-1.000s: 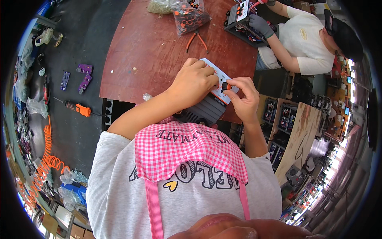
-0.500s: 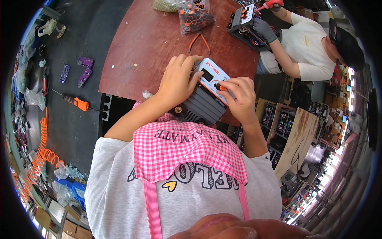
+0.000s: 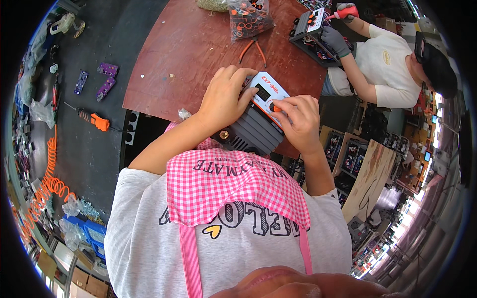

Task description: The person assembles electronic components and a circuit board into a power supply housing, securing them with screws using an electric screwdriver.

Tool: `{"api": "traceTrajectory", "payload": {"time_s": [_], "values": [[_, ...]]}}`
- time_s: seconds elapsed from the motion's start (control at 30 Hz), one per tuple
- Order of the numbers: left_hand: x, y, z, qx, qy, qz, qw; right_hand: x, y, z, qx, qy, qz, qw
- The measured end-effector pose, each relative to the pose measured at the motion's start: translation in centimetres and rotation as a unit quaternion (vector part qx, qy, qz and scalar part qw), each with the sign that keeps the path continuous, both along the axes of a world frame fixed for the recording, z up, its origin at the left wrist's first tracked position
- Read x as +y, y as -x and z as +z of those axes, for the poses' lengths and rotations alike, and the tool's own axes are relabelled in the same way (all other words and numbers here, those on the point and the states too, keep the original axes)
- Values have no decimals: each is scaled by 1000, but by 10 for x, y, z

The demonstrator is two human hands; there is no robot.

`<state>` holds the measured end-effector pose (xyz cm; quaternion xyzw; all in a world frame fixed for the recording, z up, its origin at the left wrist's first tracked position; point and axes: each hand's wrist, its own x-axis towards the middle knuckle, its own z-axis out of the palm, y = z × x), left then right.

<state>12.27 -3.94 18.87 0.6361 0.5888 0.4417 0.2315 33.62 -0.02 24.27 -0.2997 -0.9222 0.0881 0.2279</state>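
A grey inverter welding machine (image 3: 254, 128) with a white and orange control panel rests at the near edge of the red table, close against my apron. My left hand (image 3: 224, 97) is wrapped over the machine's left side, its thumb lying on the panel beside the small dark display (image 3: 263, 92). Between the thumb and fingers of my right hand (image 3: 300, 118) is the black and orange knob (image 3: 274, 106) on the panel. A brass socket (image 3: 224, 134) shows at the machine's lower left corner, below my left wrist.
Orange-handled pliers (image 3: 253, 52) and a bag of small rings (image 3: 250, 22) lie farther back on the red table (image 3: 184, 54). On the dark bench at left are an orange power screwdriver (image 3: 97, 120) and purple circuit boards (image 3: 106, 88). A gloved co-worker (image 3: 380, 64) handles another machine (image 3: 312, 37).
The whole view has shifted slightly. Both hands keep their places on the machine, with the right fingers still at the knob.
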Motion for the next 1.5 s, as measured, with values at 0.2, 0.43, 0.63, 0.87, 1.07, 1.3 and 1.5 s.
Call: {"api": "traceTrajectory", "payload": {"time_s": [0.2,0.43,0.63,0.87,1.07,1.3,1.5], "values": [[0,1,2,1,11,-1,1000,-1,2,1,-22,-31,5,999],[1,1,1,-10,24,-13,1000,1,1,1,-15,-14,8,1000],[2,2,1,-18,25,-14,999,1,2,-3,13,9,0,1000],[2,2,0,-20,20,-12,1000,1,3,-4,17,25,2,1000],[3,3,-1,-16,9,-19,1000,0,4,-7,19,29,-3,999],[4,4,0,-21,14,-20,999,-1,4,-12,47,35,-12,998],[4,5,-2,-25,20,-22,999,0,5,-20,72,28,-16,997]]}}
